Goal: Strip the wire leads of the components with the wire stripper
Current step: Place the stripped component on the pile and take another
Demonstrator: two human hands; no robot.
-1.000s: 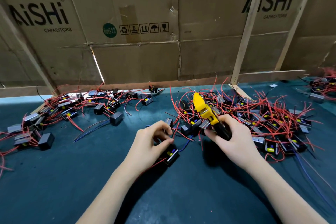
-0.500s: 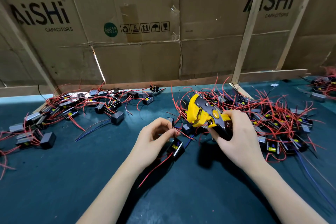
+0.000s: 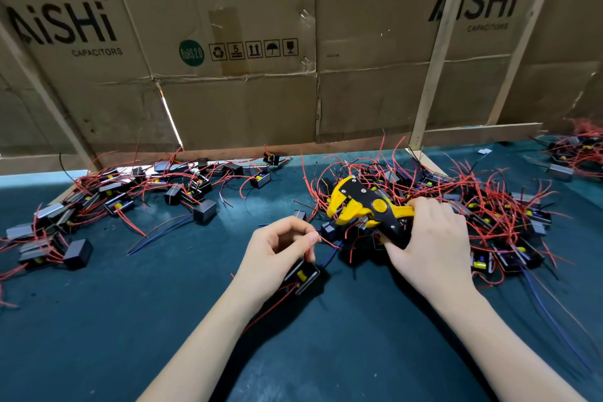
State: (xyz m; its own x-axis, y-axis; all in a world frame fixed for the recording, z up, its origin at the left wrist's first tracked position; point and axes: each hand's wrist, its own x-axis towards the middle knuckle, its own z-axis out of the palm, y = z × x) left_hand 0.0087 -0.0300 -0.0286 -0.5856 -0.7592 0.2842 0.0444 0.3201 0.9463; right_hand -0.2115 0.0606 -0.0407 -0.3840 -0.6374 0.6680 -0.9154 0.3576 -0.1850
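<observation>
The left hand [image 3: 277, 254] pinches a thin red wire lead [image 3: 328, 242] between thumb and forefinger at the centre of the frame, the other fingers curled over a small black component [image 3: 305, 276] that lies on the tabletop [image 3: 98, 320] just under the palm. The lead's free end points right, toward the wire stripper [image 3: 365, 206], and stops short of its yellow head. The right hand [image 3: 430, 241] grips the stripper's black and yellow handles, fingers wrapped round them, the tool's head aimed left and tilted slightly down.

Behind and under the right hand sits a dense pile of components [image 3: 489, 206] with red leads sticking out in every direction, crowding the stripper's far side. A looser pile of black components [image 3: 130, 199] spreads across the left middle of the frame. A third small heap [image 3: 580, 153] lies at the right edge. Blue wires [image 3: 554, 320] trail toward the lower right. Flattened cardboard boxes [image 3: 244, 91] printed "AiSHi CAPACITORS" wall off the upper half.
</observation>
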